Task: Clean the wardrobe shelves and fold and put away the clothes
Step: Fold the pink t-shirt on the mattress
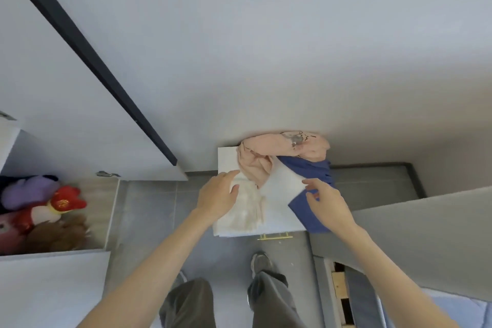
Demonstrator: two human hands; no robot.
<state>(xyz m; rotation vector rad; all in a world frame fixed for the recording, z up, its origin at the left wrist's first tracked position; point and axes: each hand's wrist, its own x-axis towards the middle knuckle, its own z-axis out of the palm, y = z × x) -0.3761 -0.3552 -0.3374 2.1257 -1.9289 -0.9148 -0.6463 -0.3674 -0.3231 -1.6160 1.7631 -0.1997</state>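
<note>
Left hand (217,194) lies flat and open on the cream cloth (247,213), right hand (328,201) reaches open, gripping nothing, to the blue cloth (308,168), the pink cloth (262,157) heaped behind on the white stand (226,157), probably steadying the pile to pick one for folding.

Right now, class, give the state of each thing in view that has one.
Pink garment: crumpled in a heap.
Blue garment: unfolded, draped over the cabinet edge.
Cream garment: laid out loosely, unfolded.
Left hand: open, resting on Cream garment.
Right hand: touches Blue garment; grip unclear.
Wardrobe door: open.
</note>
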